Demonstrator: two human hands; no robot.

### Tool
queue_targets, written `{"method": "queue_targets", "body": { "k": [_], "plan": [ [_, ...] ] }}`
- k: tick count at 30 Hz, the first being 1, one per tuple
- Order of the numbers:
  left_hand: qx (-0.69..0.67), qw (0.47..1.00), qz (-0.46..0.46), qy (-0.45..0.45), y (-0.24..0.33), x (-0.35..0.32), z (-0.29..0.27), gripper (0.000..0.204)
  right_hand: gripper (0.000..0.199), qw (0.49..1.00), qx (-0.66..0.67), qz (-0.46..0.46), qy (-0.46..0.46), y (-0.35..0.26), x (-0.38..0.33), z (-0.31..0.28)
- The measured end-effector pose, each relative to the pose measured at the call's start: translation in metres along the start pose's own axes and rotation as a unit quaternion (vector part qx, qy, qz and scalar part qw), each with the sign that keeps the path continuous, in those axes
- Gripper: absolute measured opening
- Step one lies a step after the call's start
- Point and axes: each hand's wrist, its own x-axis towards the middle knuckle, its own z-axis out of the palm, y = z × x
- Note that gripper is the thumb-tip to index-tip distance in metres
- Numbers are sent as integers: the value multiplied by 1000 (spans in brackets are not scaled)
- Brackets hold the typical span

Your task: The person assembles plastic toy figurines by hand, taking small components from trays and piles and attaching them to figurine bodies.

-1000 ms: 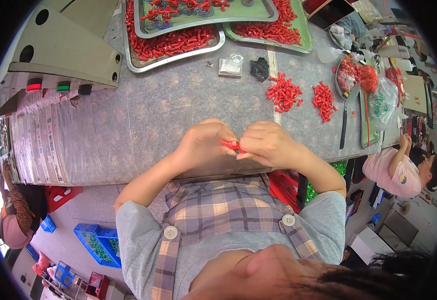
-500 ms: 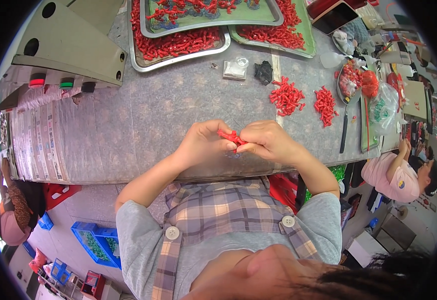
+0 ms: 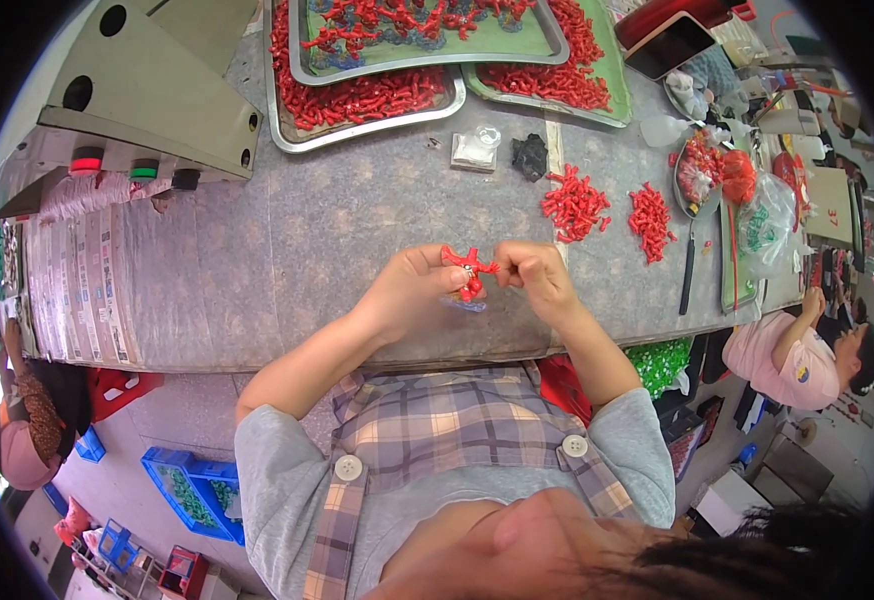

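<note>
Over the near part of the table, my left hand (image 3: 412,290) grips a small red plastic figure (image 3: 472,268) with outstretched arms and a translucent bluish base. My right hand (image 3: 537,280) is closed, its fingertips pinching at the end of the figure's right-side arm. To the right of my hands lie two piles of small red plastic parts, a larger pile (image 3: 574,203) and a smaller pile (image 3: 649,222). Behind them, a metal tray (image 3: 302,142) and a green-lined tray (image 3: 612,95) hold many red parts. Assembled red figures on bluish bases stand in an upper tray (image 3: 437,62).
A small white box (image 3: 473,152) and a black lump (image 3: 530,157) sit beyond my hands. A grey machine (image 3: 157,100) with buttons stands at the left. Further right are a black-handled tool (image 3: 688,265), a bowl of red pieces (image 3: 697,185) and a seated co-worker (image 3: 792,350).
My right hand has shifted slightly right, from the figure's middle to its arm's end. More of the figure shows, now upright, with its arms spread.
</note>
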Motion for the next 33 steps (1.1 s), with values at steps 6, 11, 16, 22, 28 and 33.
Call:
{"method": "queue_targets", "body": {
  "k": [6,11,16,22,28,33],
  "plan": [
    [187,960,173,117,30,16,2,23,48,995,-47,7,83,14,-7,-6],
    [464,680,511,246,108,67,-12,20,27,964,-230,-96,90,40,-11,11],
    [636,410,518,398,127,100,-37,28,30,965,-239,-66,86,46,-19,9],
    [615,418,589,317,110,42,-25,32,33,969,-225,-26,100,56,-21,4],
    [482,367,729,319,121,-89,-101,4,31,959,-258,-47,108,58,-18,3],
    [447,374,498,642,218,-125,-219,21,29,948,-300,-47,98,45,-17,11]
  ]
}}
